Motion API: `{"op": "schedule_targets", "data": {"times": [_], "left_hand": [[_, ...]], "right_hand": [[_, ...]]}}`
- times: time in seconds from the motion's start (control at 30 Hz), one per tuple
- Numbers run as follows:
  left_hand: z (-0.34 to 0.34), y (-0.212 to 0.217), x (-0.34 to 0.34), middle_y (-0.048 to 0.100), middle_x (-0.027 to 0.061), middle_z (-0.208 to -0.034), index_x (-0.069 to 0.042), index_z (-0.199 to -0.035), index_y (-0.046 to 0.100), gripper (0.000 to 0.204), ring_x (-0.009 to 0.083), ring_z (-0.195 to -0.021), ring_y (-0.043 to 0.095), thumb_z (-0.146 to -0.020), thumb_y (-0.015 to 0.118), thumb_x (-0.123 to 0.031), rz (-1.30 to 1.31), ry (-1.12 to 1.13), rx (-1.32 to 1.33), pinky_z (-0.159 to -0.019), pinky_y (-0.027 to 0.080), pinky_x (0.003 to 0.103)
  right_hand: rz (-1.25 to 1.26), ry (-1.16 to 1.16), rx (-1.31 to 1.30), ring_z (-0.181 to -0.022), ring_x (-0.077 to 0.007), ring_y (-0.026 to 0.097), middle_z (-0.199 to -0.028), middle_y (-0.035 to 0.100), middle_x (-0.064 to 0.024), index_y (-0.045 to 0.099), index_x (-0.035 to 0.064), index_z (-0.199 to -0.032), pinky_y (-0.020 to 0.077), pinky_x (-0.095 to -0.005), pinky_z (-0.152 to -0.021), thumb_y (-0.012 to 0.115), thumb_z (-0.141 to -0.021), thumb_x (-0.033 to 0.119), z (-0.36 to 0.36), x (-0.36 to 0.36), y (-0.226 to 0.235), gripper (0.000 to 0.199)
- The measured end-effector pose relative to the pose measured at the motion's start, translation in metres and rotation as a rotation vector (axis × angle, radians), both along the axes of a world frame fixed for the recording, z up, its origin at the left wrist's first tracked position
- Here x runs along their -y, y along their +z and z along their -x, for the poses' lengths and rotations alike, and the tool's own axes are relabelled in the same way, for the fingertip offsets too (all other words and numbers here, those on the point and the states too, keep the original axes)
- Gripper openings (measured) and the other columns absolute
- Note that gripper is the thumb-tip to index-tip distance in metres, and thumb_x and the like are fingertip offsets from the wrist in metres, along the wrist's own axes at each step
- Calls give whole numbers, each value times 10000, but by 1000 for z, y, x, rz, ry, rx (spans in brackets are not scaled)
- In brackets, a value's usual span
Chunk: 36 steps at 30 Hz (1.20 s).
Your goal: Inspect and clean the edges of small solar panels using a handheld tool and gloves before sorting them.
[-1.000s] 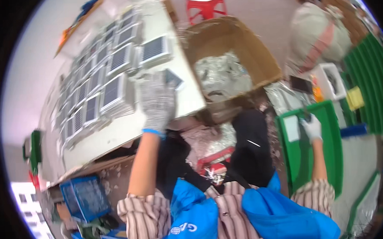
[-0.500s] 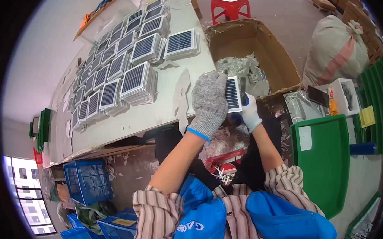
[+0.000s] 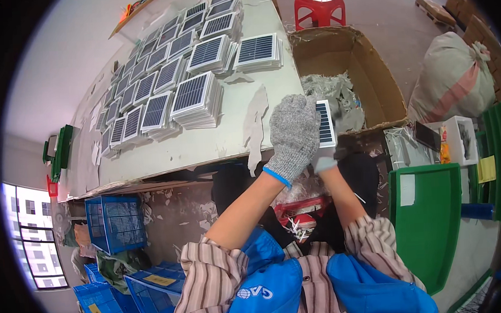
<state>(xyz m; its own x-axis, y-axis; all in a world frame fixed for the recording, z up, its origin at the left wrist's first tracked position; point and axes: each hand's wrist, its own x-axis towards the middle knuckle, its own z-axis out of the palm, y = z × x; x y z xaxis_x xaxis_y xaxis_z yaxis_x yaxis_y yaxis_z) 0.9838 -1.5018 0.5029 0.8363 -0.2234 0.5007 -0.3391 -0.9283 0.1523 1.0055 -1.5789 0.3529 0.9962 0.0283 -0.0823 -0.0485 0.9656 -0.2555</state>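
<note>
Your hands have lifted the panel slightly nearer the counter edge.
Both gloved hands, left and right, clasp the small dark gridded solar panel, beside the counter and cardboard box.

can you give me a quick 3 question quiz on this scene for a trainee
1. True or false: both gloved hands hold one small solar panel.
2. What lies in the open cardboard box? A) crumpled grey-white scrap B) red stools C) blue baskets
3. Fill in: the stacks of panels lie in rows on the ____.

Key
1. True: the left hand covers the panel's near side and the right hand grips it from below.
2. A
3. Table
</note>
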Motion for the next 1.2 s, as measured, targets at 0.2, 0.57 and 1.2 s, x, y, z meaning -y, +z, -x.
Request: {"op": "schedule_targets", "data": {"times": [0.2, 0.57, 1.2], "left_hand": [[-8, 12, -18, 590, 118, -986, -86, -1097, 618, 317, 308, -957, 556, -808, 629, -215, 63, -320, 3, -837, 437, 436], [3, -1, -12, 559, 141, -892, -53, -924, 603, 217, 316, -915, 549, -713, 601, -100, 29, -33, 95, -798, 436, 439], [-2, 15, -15, 587, 123, -883, -79, -1016, 619, 232, 313, -877, 562, -805, 600, -172, 53, -141, -10, -754, 452, 431]], "right_hand": [[194, 183, -170, -966, -199, 624, -1136, 600, -87, 504, 47, -1230, 539, -343, -845, 302, -1009, 309, -22, 12, -10, 398], [1057, 196, 247, -623, -89, 594, -716, 642, -22, 631, 26, -784, 483, -266, -581, 666, -750, 67, 52, 40, 40, 63], [244, 349, 177, -1153, -265, 531, -1304, 519, -119, 462, 86, -1319, 409, -411, -1029, 337, -995, 349, -19, 4, -3, 436]]}}
